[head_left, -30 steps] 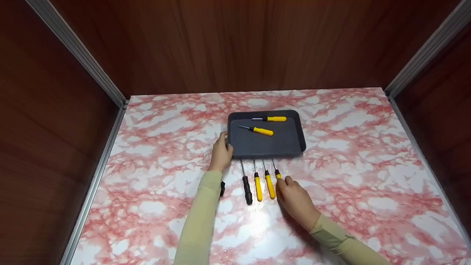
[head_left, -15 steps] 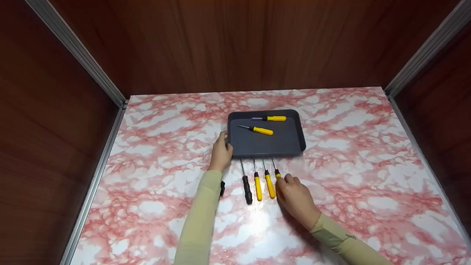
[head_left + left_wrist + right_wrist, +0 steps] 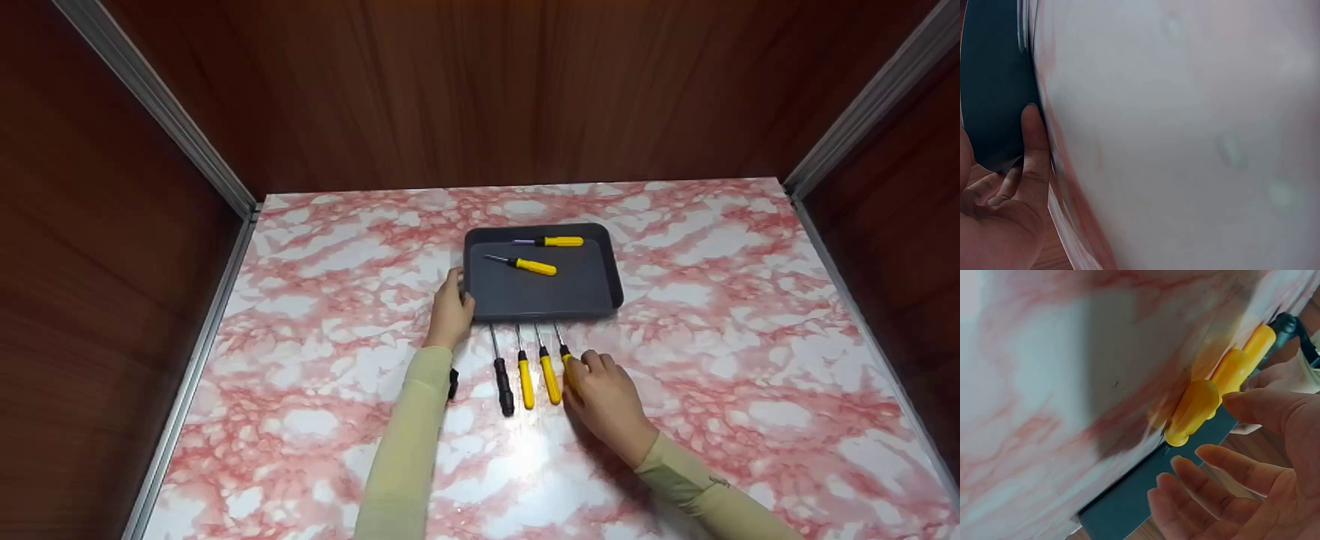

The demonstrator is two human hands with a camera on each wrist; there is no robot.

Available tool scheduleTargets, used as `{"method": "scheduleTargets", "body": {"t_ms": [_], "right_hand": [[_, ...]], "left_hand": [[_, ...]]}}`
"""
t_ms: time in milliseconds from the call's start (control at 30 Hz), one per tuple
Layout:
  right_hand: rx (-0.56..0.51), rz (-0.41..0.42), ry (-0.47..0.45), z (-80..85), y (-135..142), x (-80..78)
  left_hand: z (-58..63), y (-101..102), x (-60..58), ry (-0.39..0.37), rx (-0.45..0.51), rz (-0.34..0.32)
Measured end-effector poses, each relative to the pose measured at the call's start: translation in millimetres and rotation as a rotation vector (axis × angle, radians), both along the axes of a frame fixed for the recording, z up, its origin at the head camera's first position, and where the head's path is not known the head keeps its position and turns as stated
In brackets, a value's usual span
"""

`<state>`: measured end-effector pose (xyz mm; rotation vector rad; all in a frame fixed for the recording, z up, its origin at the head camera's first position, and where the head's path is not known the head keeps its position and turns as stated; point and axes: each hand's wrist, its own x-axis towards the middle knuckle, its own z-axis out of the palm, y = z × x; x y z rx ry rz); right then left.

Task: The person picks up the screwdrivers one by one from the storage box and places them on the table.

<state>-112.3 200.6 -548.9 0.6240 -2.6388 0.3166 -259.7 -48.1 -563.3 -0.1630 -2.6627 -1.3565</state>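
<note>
My left hand [image 3: 450,309] grips the left front corner of a dark grey tray [image 3: 517,296], thumb and fingers on its walls. In front of the tray several screwdrivers lie in a row, shafts toward it and tips hidden by its front wall. The black-handled screwdriver [image 3: 504,386] is leftmost; beside it come a yellow screwdriver [image 3: 526,382] and another yellow screwdriver [image 3: 550,377]. My right hand [image 3: 609,397] is at the rightmost yellow screwdriver [image 3: 567,360]. In the right wrist view its fingers and thumb stand apart around that handle [image 3: 1193,410].
Inside the tray lie two more yellow screwdrivers, an upper screwdriver [image 3: 562,241] and a slanted screwdriver [image 3: 535,267]. A small black thing [image 3: 453,384] shows beside my left forearm. Brown wooden walls [image 3: 510,97] enclose the red-and-white marbled table [image 3: 337,315] at the back and sides.
My right hand has shifted slightly right and its fingers have spread, so more of the rightmost yellow handle shows. The left hand and the tray have stayed in place.
</note>
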Motion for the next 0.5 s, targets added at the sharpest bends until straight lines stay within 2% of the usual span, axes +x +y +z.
{"method": "scheduleTargets", "body": {"t_ms": [500], "right_hand": [[-0.009,-0.022,-0.043,9.0,2.7,-3.6]], "left_hand": [[0.6,-0.9,0.5,0.021,-0.018,-0.004]]}}
